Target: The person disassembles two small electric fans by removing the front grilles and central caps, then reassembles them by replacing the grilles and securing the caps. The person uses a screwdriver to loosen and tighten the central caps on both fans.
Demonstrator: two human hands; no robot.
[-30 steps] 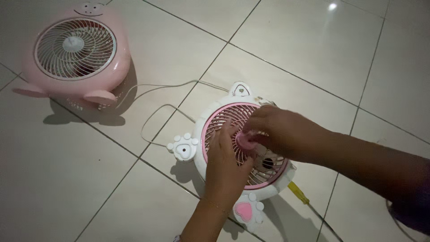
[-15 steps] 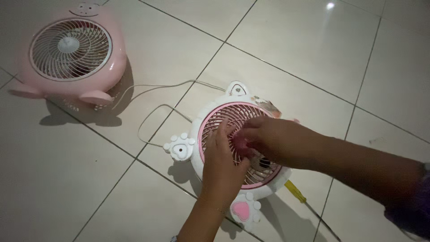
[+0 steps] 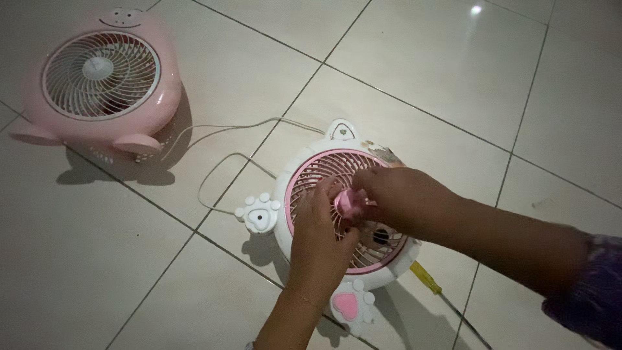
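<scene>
Both hands, left hand (image 3: 321, 236) and right hand (image 3: 395, 198), pinch the pink cap (image 3: 348, 202) at the white fan's (image 3: 291, 243) centre. A pink fan (image 3: 103, 78) sits upper left, a cord (image 3: 227, 159) between them; a yellow screwdriver (image 3: 427, 279) lies lower right.

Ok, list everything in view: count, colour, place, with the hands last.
white fan: one, white body with pink grille, lying face up on the floor, centre
pink cap: one, pink, at the grille's middle, between both hands
pink fan: one, pink with white grille, upper left
cord: one, white, looping between the two fans
screwdriver: one, yellow handle, on the floor by the white fan's lower right
floor: pale tiles
left hand: resting on the grille, fingers at the cap
right hand: fingers pinching the cap
</scene>
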